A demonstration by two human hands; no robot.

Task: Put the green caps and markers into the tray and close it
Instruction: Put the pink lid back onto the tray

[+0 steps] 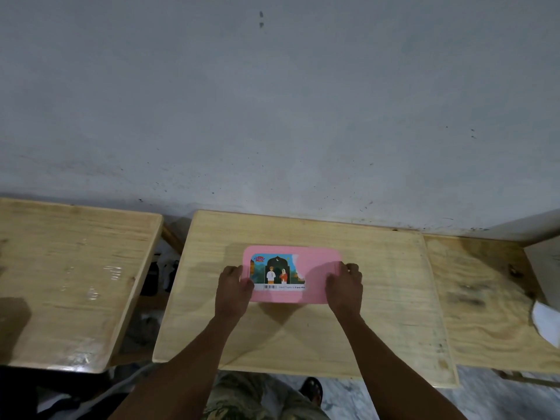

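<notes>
Here the left hand curls over the left short edge of the pink tray, fingers wrapped down its side and thumb on the lid, gripping it; that hold looks meant to steady the box and press that end of the lid home. The tray lies flat in the middle of the centre wooden desk, lid uppermost, square to the person, which suits pressing down from both ends at once. A torn picture label covers the left part of the lid; its small print is too blurred to read. The right hand mirrors the other, closed on the right short edge with fingertips hooked over the far corner. No green caps or markers show anywhere; by my reckoning they are inside, under the opaque lid, though that cannot be checked. Whether the lid is fully seated is also hidden by both hands.
</notes>
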